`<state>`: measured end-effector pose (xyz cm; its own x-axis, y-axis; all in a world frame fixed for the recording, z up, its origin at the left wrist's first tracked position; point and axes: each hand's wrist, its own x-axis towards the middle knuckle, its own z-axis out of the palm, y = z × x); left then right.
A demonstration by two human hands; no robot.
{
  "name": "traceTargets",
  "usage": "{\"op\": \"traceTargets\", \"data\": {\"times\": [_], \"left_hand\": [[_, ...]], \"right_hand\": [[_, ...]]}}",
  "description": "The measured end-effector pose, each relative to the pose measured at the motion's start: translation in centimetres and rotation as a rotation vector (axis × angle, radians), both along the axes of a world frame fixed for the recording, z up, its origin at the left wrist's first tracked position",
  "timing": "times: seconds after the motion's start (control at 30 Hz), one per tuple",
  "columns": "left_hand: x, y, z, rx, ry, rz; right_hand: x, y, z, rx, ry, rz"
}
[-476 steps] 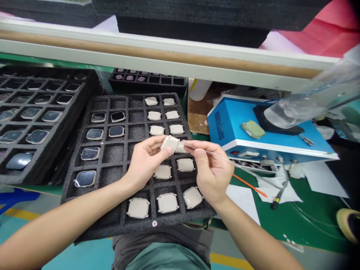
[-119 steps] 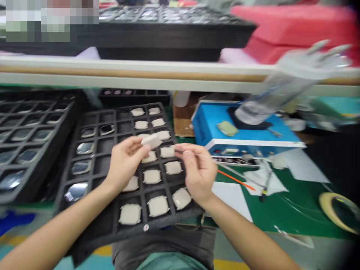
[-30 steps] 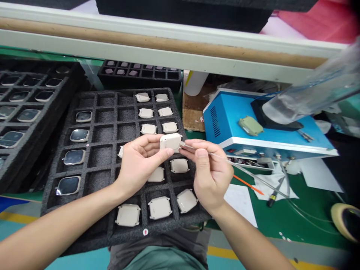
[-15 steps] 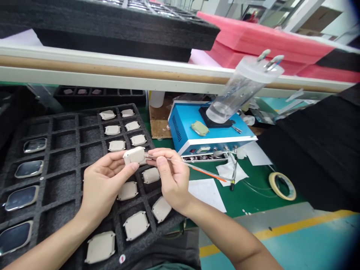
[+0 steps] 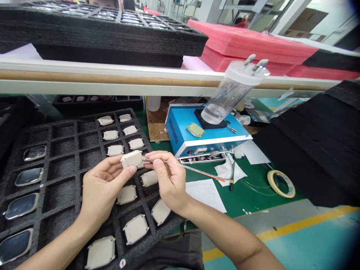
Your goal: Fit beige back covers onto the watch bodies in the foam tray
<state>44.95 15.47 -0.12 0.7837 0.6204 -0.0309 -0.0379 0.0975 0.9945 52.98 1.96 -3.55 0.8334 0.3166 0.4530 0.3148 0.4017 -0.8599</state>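
Head view: our left hand (image 5: pixel 98 191) grips a beige watch case (image 5: pixel 131 159) above the foam tray (image 5: pixel 64 165); right hand (image 5: pixel 168 180) pinches a thin tube (image 5: pixel 197 171) at its edge; green tabletop (image 5: pixel 247 195) open rightward.

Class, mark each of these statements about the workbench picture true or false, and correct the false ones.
1. The left hand holds a beige watch case. True.
2. The right hand holds a thin clear tube whose tip meets that case. True.
3. The blue box stands on the foam tray. False: it stands on the green bench mat, right of the tray.
4. A roll of tape lies on the mat. True.
5. The clear cylinder lies flat on the floor. False: it stands tilted on top of the blue box.
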Motion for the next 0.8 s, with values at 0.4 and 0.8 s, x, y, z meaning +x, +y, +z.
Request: {"op": "traceTargets", "data": {"times": [0.4, 0.8], "left_hand": [[0.10, -0.13, 0.17, 0.002, 0.007, -0.009], [-0.06, -0.14, 0.32, -0.005, 0.008, -0.016]], "right_hand": [[-0.03, -0.02, 0.08, -0.008, -0.007, -0.010], [-0.01, 0.03, 0.06, -0.019, -0.005, -0.017]]}}
